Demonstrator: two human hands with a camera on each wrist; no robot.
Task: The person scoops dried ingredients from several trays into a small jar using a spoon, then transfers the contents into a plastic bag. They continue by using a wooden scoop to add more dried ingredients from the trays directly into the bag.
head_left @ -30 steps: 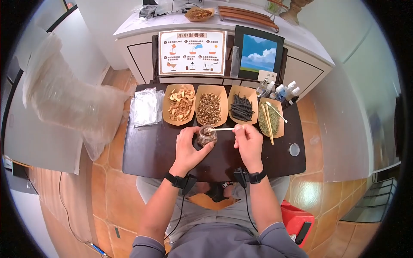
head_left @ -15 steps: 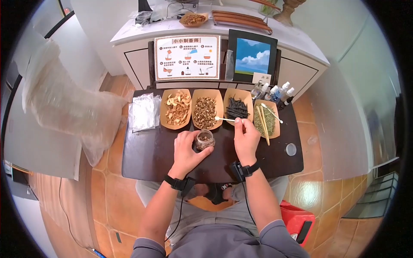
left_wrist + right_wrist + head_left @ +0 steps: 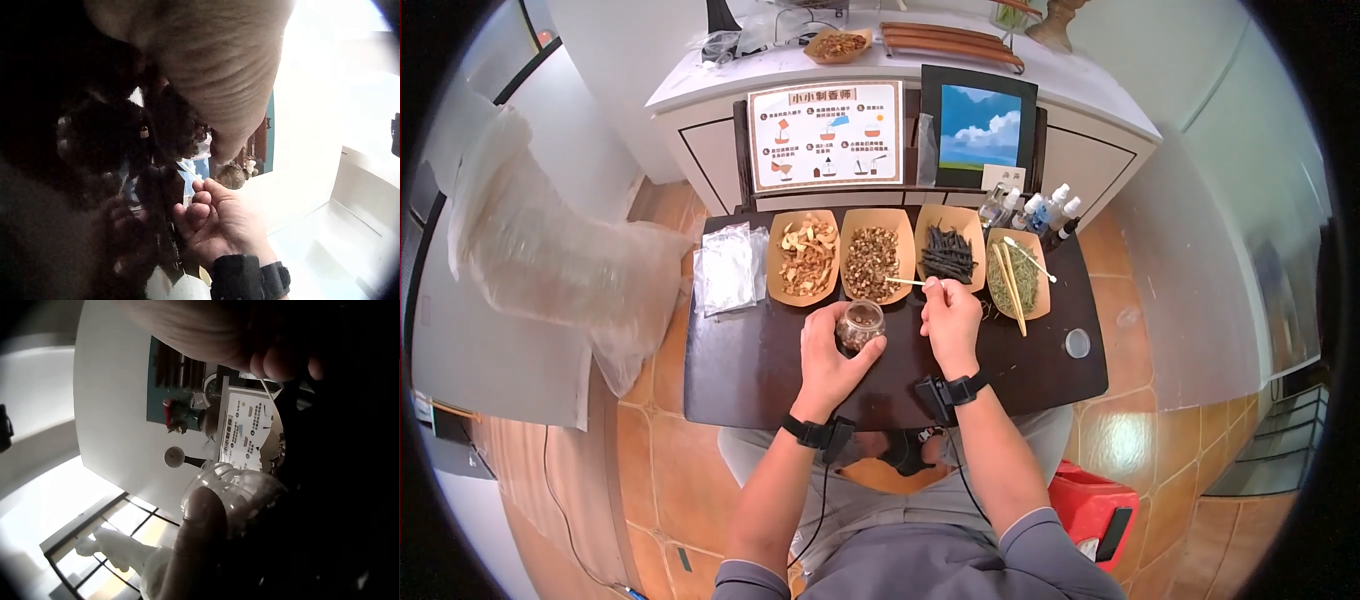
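In the head view my left hand [image 3: 828,352] grips a small clear jar [image 3: 861,330] with brown bits in it, thumb and fingers on either side of the glass. My right hand [image 3: 952,322] pinches a slim, pale spoon [image 3: 908,282] by its handle. The spoon's tip reaches over the brown granules [image 3: 870,258] in the second paper tray [image 3: 878,217]. The right wrist view shows the jar [image 3: 234,487] with a left fingertip against it. Dark shadow hides much of the left wrist view, where the spoon [image 3: 187,169] shows between the right fingertips.
Trays of pale dried slices [image 3: 807,258], black sticks [image 3: 946,255] and green herbs [image 3: 1015,280] flank the granules. Chopsticks [image 3: 1009,290] and another pale stick lie across the herbs. Spray bottles [image 3: 1040,210] stand behind; clear packets [image 3: 730,268] lie left, a round lid [image 3: 1077,344] right.
My right hand has drawn the spoon away from the jar's mouth, forward to the granule tray. The left hand and jar stay together, slightly further left in view.
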